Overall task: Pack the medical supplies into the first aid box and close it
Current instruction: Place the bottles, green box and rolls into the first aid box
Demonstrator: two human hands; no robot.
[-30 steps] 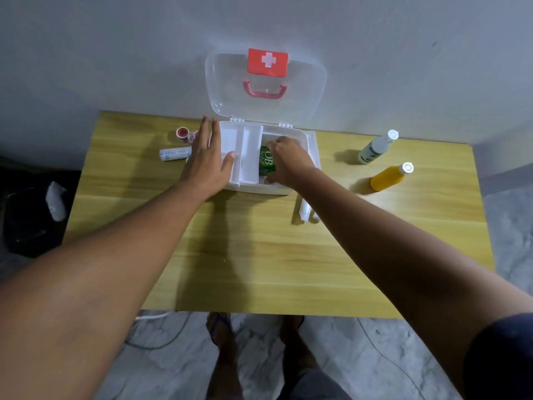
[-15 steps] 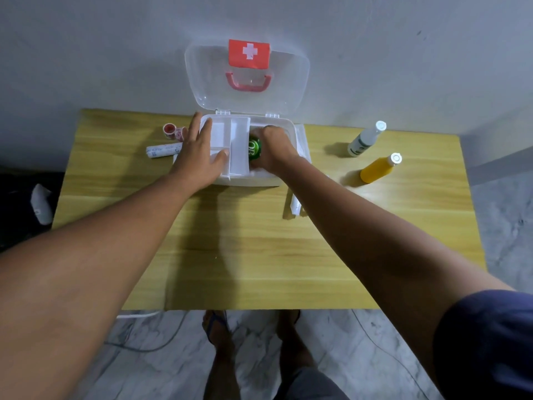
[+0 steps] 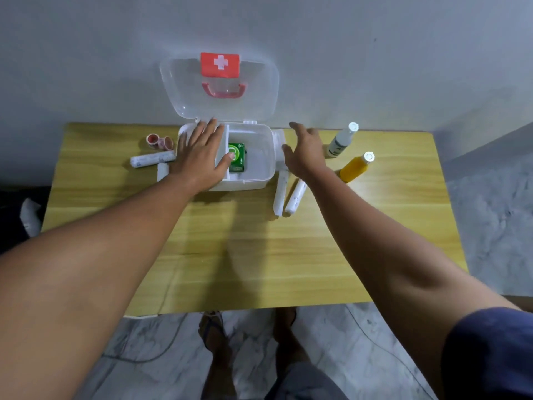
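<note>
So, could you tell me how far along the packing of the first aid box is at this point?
Early on. Done: a green packet lies inside the open box. In hand: nothing; the left hand rests flat on the box and the open right hand hovers beside it, near the white bottle. Left: the orange bottle, the bandage rolls on both sides, the tape rolls, then shutting the lid.

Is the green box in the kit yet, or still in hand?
In. The green box lies on the floor of the first aid box, and the right hand is open and off to the side.
</note>
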